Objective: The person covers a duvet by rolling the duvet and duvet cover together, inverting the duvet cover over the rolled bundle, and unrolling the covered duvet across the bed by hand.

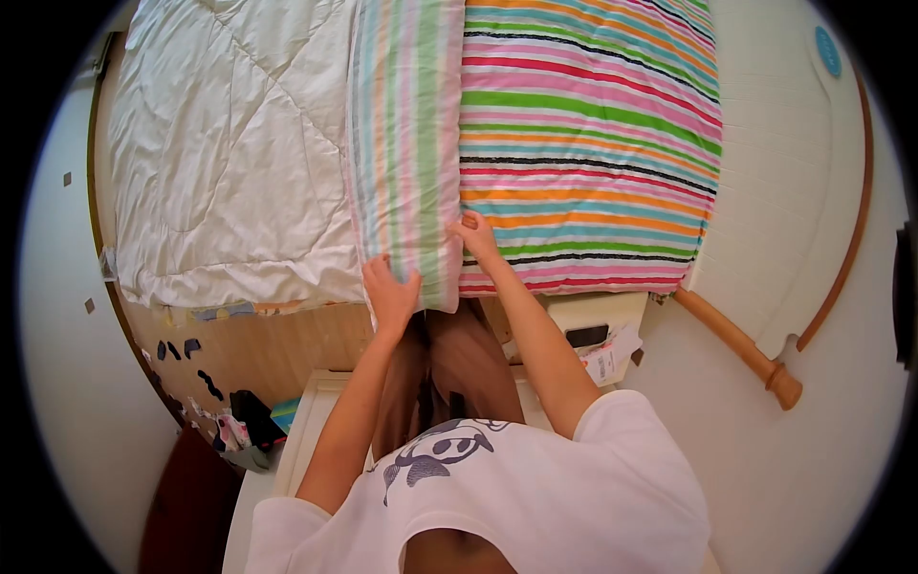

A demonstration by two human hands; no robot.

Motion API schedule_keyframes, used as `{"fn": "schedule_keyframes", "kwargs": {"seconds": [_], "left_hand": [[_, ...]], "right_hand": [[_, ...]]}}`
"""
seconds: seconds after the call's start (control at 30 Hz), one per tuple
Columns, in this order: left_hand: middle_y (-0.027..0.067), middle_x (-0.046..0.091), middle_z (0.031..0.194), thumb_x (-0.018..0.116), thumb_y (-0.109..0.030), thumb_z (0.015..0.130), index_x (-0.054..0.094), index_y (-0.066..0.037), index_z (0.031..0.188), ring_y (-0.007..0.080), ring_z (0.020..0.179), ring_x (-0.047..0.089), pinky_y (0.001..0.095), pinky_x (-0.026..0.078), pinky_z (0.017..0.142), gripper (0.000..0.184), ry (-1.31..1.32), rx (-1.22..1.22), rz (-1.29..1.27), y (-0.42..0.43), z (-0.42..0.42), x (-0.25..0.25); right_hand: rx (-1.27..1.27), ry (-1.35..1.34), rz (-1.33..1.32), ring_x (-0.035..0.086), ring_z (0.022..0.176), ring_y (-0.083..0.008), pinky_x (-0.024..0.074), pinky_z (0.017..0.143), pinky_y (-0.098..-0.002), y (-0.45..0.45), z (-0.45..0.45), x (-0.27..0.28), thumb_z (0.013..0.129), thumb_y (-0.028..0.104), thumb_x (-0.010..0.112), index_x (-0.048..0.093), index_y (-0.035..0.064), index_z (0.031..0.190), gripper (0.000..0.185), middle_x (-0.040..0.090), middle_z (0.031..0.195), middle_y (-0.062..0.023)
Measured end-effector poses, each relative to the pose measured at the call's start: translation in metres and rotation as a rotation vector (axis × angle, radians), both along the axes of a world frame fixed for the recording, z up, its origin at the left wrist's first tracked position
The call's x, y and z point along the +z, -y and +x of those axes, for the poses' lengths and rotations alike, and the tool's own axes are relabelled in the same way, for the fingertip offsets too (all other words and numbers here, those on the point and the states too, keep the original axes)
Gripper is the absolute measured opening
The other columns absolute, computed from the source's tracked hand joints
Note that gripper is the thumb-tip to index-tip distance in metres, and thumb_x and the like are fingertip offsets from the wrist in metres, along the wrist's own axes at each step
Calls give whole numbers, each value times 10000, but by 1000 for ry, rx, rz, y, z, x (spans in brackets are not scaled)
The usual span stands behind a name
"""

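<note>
Item 1. Soft, pale pastel-striped fabric band (409, 143), running from centre towards 12 o'clock, its near end just above the wearer's legs. It appears doubled over, the muted stripes suggesting the underside of the adjoining cloth.

Item 2. Left hand (390, 295), at 9 o'clock close to centre, on the near-left corner of the band. Thumb and fingers stand apart; whether cloth is caught beneath the fingertips cannot be told. Its position probably steadies the loose near end.

Item 3. Right hand (478, 239), at 12 o'clock near centre. Thumb and fingertips are drawn together on the band's right edge, seemingly because a thin hem suits a pinch better than a full grasp.

Item 4. White quilted comforter with stitched curves (229, 143), at 10 to 11 o'clock, spread broadly, its side meeting the band.

Item 5. Bright multicoloured striped fabric cover (588, 143), at 1 o'clock, lying mostly flat, stripes running crosswise to those of the band.

Item 6. White panelled headboard with blue oval label (765, 172), at 2 o'clock, beyond the bright cover.

Item 7. Dark rectangular phone (586, 336), towards 4 o'clock, resting on a cream flat-topped surface (564, 311) beside white printed papers (612, 356), presumably set there as a handy ledge.
</note>
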State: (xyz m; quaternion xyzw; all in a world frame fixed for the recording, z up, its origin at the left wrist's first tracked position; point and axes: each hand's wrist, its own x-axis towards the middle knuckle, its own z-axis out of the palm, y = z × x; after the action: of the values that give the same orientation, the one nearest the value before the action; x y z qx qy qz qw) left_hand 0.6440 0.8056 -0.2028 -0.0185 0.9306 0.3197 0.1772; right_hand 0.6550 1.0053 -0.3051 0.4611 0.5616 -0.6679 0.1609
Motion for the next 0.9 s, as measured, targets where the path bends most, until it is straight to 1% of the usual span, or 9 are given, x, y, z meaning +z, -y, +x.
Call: {"fn": "schedule_keyframes", "kwargs": {"seconds": [0.07, 0.2, 0.3, 0.43, 0.57, 0.6, 0.7, 0.77, 0.9], "left_hand": [[349, 301, 1441, 824, -393, 667, 306, 57, 1436, 496, 1347, 308, 605, 349, 1051, 1031, 184, 25, -138, -44, 4, -2], [360, 25, 1563, 878, -532, 571, -8, 47, 1529, 564, 1429, 109, 793, 263, 976, 1428, 517, 30, -382, -86, -8, -24], [346, 90, 1559, 873, -528, 601, 78, 39, 1525, 547, 1419, 165, 754, 300, 995, 1345, 578, 73, -530, -93, -23, -44], [314, 239, 1508, 857, -406, 659, 212, 45, 1477, 493, 1354, 319, 651, 413, 956, 1136, 511, 46, -386, -72, -25, -55], [262, 581, 1197, 801, -244, 704, 487, 46, 1278, 395, 1089, 594, 475, 516, 860, 717, 431, 25, -39, -17, -30, -68], [242, 653, 1092, 779, -205, 715, 555, 45, 1209, 377, 1003, 649, 436, 531, 829, 598, 423, 19, 61, 2, -34, -73], [146, 681, 830, 691, -143, 726, 628, 41, 1030, 330, 782, 670, 397, 531, 749, 360, 374, 146, 513, 69, -47, -82], [136, 683, 852, 631, -96, 714, 643, 28, 1068, 297, 807, 675, 386, 537, 736, 375, 802, 271, 616, 123, -68, -63], [113, 653, 941, 630, -148, 736, 625, 20, 1062, 237, 844, 621, 379, 512, 754, 367, 898, 663, 967, 211, -59, -92]], "right_hand": [[-45, -71, 12, 620, 1052, -231, 507, 895, -350, -10, -35, -13, 725, 292, 838, 427, -12, 1398, 845, 611, 1209, -173], [-13, -189, 7, 578, 1141, -253, 492, 941, -367, -29, -121, 29, 708, 307, 860, 228, -7, 1508, 1067, 544, 1308, -202], [10, -184, 34, 549, 1198, -280, 482, 970, -373, -38, -162, 34, 691, 315, 871, 118, 7, 1542, 1177, 484, 1375, -221], [61, -124, 258, 503, 1258, -314, 428, 1040, -437, -41, -196, 17, 671, 402, 885, 29, 27, 1556, 1288, 392, 1460, -256], [55, -9, 291, 573, 1173, -340, 506, 950, -429, -21, -216, 45, 685, 155, 795, 6, 55, 1559, 1181, 393, 1457, -255], [31, -80, 367, 615, 1110, -343, 519, 921, -427, -3, -224, 59, 670, 89, 719, 165, 84, 1547, 1037, 506, 1369, -240], [212, -370, 637, 649, 1026, -377, 528, 889, -439, 60, -256, 53, 656, 68, 696, 359, 99, 1474, 885, 638, 1171, -234], [245, -473, 803, 664, 973, -396, 530, 853, -429, 144, -286, 76, 643, 49, 664, 535, 30, 1269, 639, 689, 1032, -213], [810, -311, 899, 652, 942, -458, 527, 823, -504, 286, -340, 74, 679, 42, 654, 347, -3, 1433, 815, 662, 1004, -296]]}}
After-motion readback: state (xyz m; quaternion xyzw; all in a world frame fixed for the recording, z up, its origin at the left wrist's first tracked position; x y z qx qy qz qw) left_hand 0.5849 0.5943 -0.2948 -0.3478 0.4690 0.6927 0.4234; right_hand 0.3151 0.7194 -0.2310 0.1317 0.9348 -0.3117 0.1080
